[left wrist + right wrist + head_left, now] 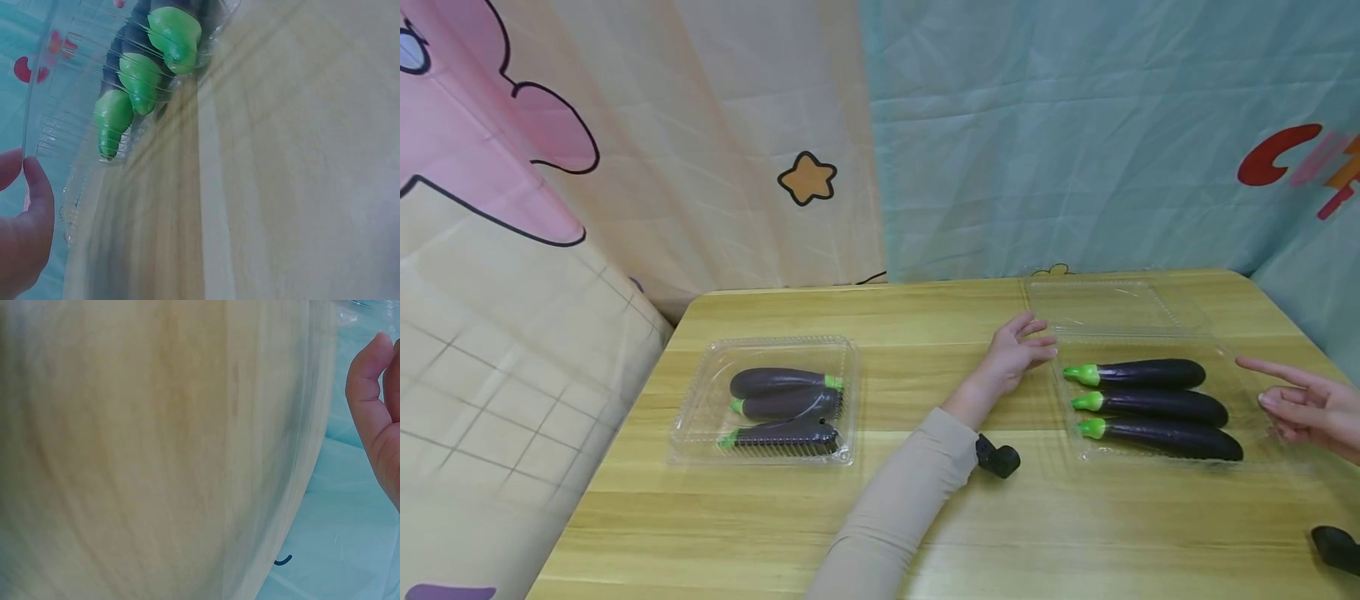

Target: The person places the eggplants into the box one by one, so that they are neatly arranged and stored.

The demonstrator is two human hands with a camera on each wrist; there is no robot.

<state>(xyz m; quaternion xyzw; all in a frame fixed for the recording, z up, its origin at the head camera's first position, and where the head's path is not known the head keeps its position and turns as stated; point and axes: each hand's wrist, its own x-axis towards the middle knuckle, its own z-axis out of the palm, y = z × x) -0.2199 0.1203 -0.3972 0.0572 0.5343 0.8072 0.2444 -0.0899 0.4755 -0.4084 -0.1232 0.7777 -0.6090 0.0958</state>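
Note:
On the right of the table lies an opened clear plastic clamshell box (1262,408) with three dark purple eggplants (1165,407) side by side, green stems to the left. My left hand (1009,354) reaches its upper left rim; in the left wrist view, thumb and finger (39,194) pinch the plastic edge. Near the right side of the box is my right hand (1318,410), index finger extended towards the rim. The right wrist view shows part of that hand (378,406), thumb and a finger bent, with nothing visibly between them.
The raised transparent lid (1097,304) leans back behind the box. A second clamshell (700,433), closed over three eggplants (786,383), sits at the left of the wooden table (715,525). Printed curtains (722,167) hang behind the table's back edge.

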